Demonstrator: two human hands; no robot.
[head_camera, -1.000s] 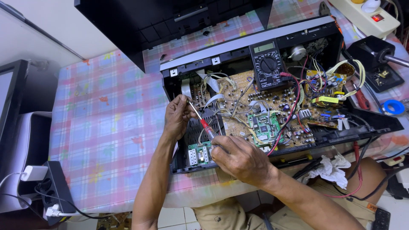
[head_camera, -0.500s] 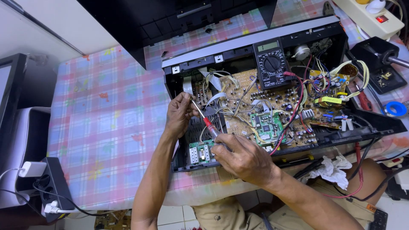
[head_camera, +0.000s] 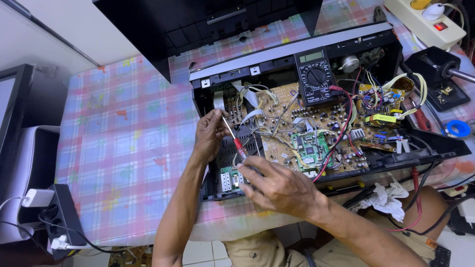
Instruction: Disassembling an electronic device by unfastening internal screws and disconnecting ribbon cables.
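From the head camera, looking down, an opened electronic device (head_camera: 346, 64) lies on a table with a checked cloth (head_camera: 114, 148), and its brown circuit board (head_camera: 316, 123) is full of small parts and wires. The right hand (head_camera: 279, 185) is closed around the handle of a thin screwdriver (head_camera: 235, 138) with a red collar. The shaft goes up and left, and the tip meets the fingers of the left hand (head_camera: 210, 133). The left hand is curled at the left inner corner of the device and pinches at the tip; what is between the fingers I cannot see. A black multimeter (head_camera: 314, 76) rests on the back part of the board, with its red lead (head_camera: 346, 123) going down across it.
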